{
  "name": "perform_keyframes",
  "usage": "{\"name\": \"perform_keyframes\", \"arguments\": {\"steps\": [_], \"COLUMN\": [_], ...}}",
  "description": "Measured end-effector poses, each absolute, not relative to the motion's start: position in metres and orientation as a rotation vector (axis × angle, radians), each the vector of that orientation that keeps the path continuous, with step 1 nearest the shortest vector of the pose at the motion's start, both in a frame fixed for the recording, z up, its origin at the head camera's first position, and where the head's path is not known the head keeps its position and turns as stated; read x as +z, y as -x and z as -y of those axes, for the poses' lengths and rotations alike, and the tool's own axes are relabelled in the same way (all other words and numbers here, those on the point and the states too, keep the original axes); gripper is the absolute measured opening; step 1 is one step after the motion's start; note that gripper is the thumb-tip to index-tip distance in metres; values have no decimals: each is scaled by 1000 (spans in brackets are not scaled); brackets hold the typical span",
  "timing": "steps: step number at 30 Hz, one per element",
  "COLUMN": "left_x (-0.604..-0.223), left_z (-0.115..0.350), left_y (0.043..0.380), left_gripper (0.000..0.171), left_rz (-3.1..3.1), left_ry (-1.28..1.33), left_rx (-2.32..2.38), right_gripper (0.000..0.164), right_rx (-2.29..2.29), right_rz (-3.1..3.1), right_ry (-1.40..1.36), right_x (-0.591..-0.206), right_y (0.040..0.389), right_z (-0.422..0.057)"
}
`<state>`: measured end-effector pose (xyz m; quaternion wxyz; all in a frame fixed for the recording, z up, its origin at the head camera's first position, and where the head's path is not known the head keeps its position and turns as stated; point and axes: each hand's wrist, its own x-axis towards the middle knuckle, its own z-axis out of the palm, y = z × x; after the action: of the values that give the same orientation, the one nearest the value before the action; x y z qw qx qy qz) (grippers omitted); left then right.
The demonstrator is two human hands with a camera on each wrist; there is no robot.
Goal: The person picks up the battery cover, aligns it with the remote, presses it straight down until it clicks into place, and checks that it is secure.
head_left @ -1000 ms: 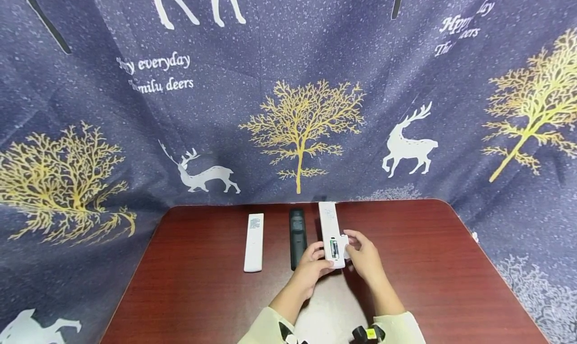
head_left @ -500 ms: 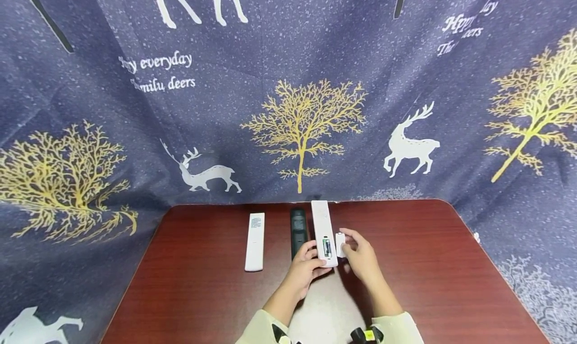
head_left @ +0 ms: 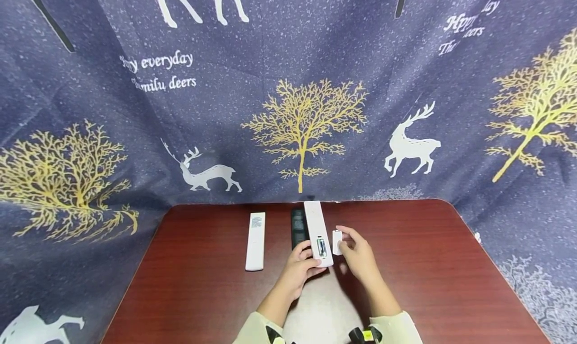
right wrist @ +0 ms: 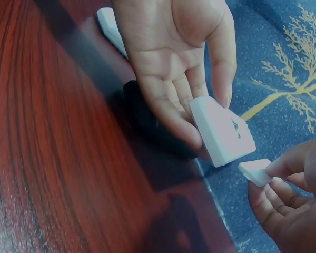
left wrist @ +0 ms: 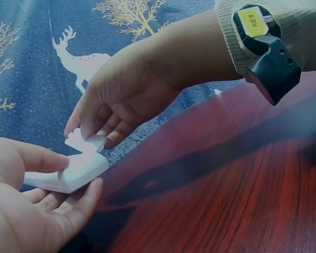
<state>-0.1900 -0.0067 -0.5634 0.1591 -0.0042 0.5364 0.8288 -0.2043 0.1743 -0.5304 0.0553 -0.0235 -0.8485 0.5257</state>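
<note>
A white remote control (head_left: 315,224) is held off the table by my left hand (head_left: 298,270), which grips its lower end with the thumb on top. Its back faces up, and the uncovered battery compartment (head_left: 321,247) shows batteries inside. My right hand (head_left: 358,254) pinches a small white battery cover (head_left: 337,242) just to the right of the remote, apart from it. In the right wrist view the cover (right wrist: 256,172) is between thumb and fingers, near the end of the white remote (right wrist: 221,132). From the left wrist, the cover (left wrist: 85,141) appears behind the remote's end.
A black remote (head_left: 298,226) lies on the table, partly hidden by the held remote and left hand. Farther left lies another white remote (head_left: 255,241), label side up. The reddish-brown table (head_left: 194,284) meets a patterned blue cloth (head_left: 288,43) at its back edge.
Both hands have shifted left, carrying the white remote and battery cover along. The remote now overlaps the black one, and a gap has opened between cover and remote.
</note>
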Motion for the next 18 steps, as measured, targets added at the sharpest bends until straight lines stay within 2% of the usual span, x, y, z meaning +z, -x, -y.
{"name": "perform_keyframes", "arguments": {"steps": [18], "left_x": [-559], "left_z": [20], "left_y": [189], "left_gripper": [66], "left_rz": [-1604], "left_ry": [-27], "left_rx": [2350], "right_gripper": [40], "right_rx": [1822], "right_rz": [2427], "right_ry": [-89], "right_x": [-520], "right_y": [200], "right_z": [-157]}}
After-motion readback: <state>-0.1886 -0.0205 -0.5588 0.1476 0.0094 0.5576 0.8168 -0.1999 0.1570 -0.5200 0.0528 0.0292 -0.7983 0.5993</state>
